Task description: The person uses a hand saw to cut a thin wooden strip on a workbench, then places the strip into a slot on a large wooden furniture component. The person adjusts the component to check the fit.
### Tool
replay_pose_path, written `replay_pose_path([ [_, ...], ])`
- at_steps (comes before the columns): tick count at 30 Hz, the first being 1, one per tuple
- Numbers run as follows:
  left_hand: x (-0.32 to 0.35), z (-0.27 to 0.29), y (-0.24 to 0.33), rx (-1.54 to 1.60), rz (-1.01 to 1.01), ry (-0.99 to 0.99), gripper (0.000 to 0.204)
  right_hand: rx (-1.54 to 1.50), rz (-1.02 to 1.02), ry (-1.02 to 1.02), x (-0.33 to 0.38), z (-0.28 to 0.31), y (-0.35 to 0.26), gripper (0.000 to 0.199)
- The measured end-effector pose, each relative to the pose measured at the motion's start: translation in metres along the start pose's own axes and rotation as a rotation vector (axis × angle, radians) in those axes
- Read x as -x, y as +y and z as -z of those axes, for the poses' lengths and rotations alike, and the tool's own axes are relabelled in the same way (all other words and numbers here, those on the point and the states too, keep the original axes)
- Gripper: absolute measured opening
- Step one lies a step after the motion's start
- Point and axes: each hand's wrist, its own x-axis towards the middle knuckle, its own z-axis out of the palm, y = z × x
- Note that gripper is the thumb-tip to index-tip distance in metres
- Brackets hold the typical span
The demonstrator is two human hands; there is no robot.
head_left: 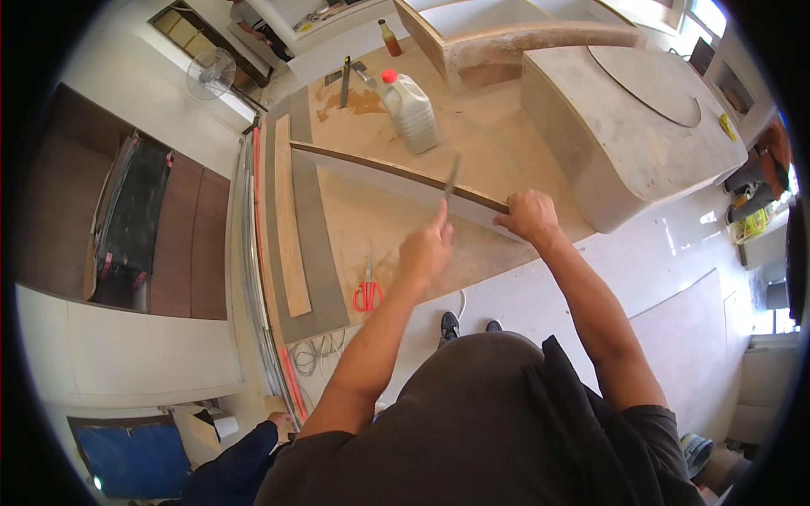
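Note:
A long narrow board (384, 166) stands on edge across the worktable, its near face white and its top edge brown. My right hand (529, 217) is closed around its right end, fingers over the top edge. In my left hand (425, 251) is a thin, flat grey blade-like tool (453, 179), blurred, so whether it is a file or a knife I cannot make out. The forefinger lies along the tool, whose blade crosses the board's top edge. Red-handled scissors (368, 291) lie on the table left of that hand.
Beyond the board stand a plastic jug (411, 114) with a red cap and a bottle of amber liquid (390, 39). A wooden strip (291, 219) lies at the table's left. A large rounded box (624, 126) occupies the right. Another person's sleeve (232, 460) shows at lower left.

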Motion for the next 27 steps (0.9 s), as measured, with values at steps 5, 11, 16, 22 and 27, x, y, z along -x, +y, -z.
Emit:
replay_pose_path([
  [5,-0.042,0.01,-0.018,-0.08,-0.131,0.182,0.053,0.088,0.019,-0.019,0.0,0.0,-0.004,0.039],
  [11,0.047,-0.041,-0.007,0.01,-0.217,-0.031,0.058,0.044,0.0,-0.034,-0.012,-0.025,0.005,0.042],
  [16,-0.048,-0.013,-0.001,0.078,-0.1,0.104,0.056,-0.074,0.026,0.069,0.009,-0.006,0.008,0.024],
  [22,0.016,-0.032,0.002,0.063,-0.166,0.03,0.053,-0.08,0.024,0.056,0.004,0.001,0.008,0.024],
  [27,-0.009,-0.022,0.011,0.048,-0.042,0.073,0.053,-0.081,-0.011,0.04,0.004,-0.01,0.009,0.02],
])
